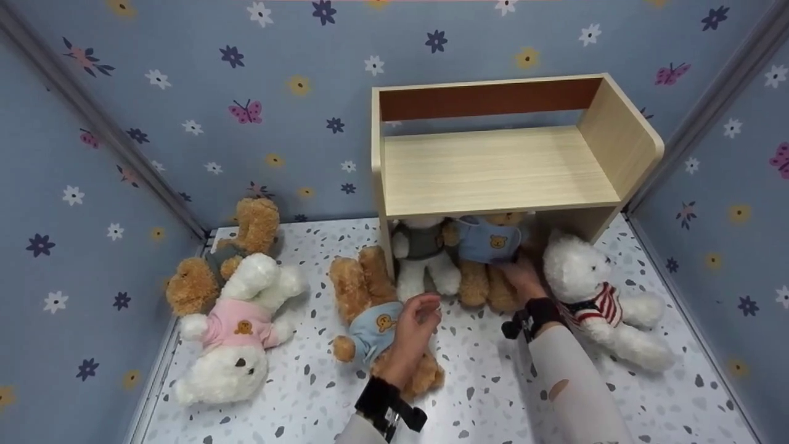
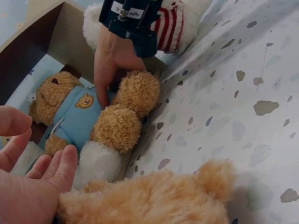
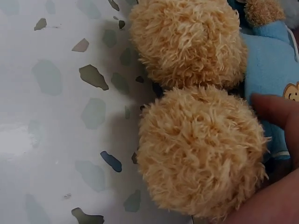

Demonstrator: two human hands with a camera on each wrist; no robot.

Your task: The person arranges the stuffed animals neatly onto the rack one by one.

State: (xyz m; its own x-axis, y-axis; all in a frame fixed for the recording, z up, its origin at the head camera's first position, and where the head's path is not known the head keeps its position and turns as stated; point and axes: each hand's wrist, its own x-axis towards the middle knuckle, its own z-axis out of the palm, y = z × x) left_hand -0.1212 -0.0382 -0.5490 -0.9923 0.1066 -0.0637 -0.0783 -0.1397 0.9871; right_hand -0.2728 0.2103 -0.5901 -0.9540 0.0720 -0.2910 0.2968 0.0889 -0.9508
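A brown teddy bear in a blue hoodie sits in the lower compartment of a small wooden shelf, its legs pointing out. My right hand holds its side at the hip; in the right wrist view the thumb presses on the hoodie just above one leg, and the other fingers are mostly hidden. To its left sits a white teddy bear in a grey top, its head hidden by the shelf board. My left hand, fingers loosely bent around nothing, hovers over another brown bear in light blue lying on the floor.
A white bear in a striped red-and-white top leans at the shelf's right side, close to my right forearm. At left lie a white bear in pink and a brown bear partly behind it. Flower-patterned walls enclose the speckled floor.
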